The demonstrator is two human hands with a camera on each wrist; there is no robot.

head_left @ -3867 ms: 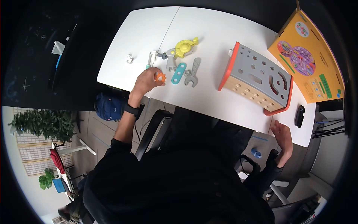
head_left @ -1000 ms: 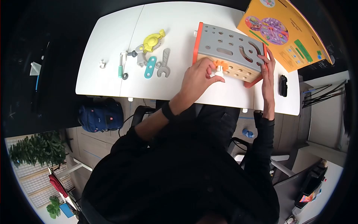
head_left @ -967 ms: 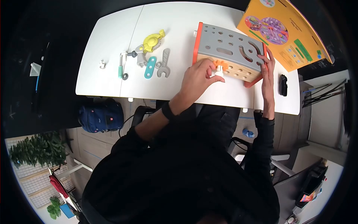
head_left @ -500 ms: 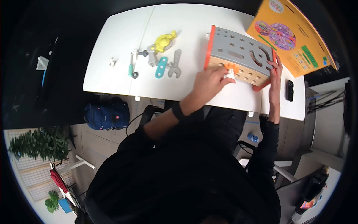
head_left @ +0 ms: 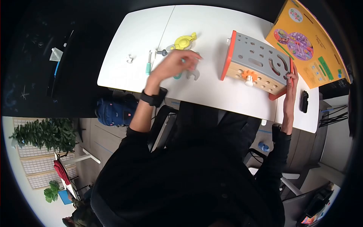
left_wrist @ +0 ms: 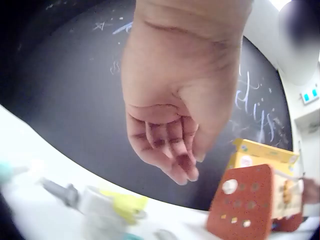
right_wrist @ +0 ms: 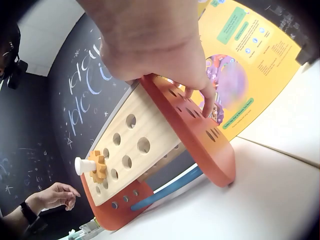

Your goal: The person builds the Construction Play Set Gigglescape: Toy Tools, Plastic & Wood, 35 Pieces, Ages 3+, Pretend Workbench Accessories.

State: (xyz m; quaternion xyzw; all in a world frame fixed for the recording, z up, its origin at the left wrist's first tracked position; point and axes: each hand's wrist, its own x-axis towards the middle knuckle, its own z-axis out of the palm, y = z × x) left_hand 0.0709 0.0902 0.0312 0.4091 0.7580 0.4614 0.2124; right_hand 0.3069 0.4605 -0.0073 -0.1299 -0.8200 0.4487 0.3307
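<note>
My left hand [head_left: 177,65] hovers over the toy tools, holding nothing, its fingers loosely bent in the left wrist view. Beneath it, partly covered, lie a grey toy wrench [head_left: 193,75] and a turquoise strip. A yellow toy saw [head_left: 183,41] lies just beyond. On the right, my right hand [head_left: 292,85] grips the red end panel [right_wrist: 200,145] of a toy workbench [head_left: 261,56], fingers reaching down its outer face in the right wrist view. An orange gear [right_wrist: 98,167] sits against the workbench's wooden side, with a white bolt [right_wrist: 84,166] through it.
A turquoise-handled toy screwdriver [head_left: 148,67] and a small white piece [head_left: 129,59] lie at the table's left. Behind the workbench leans a large yellow box [head_left: 308,45]. A black case [head_left: 304,101] lies near the right edge of the white table [head_left: 211,94].
My left hand took the orange gear to the workbench's wooden side, let go of it and the white bolt there, and moved back left over the tools. My right hand came onto the end panel.
</note>
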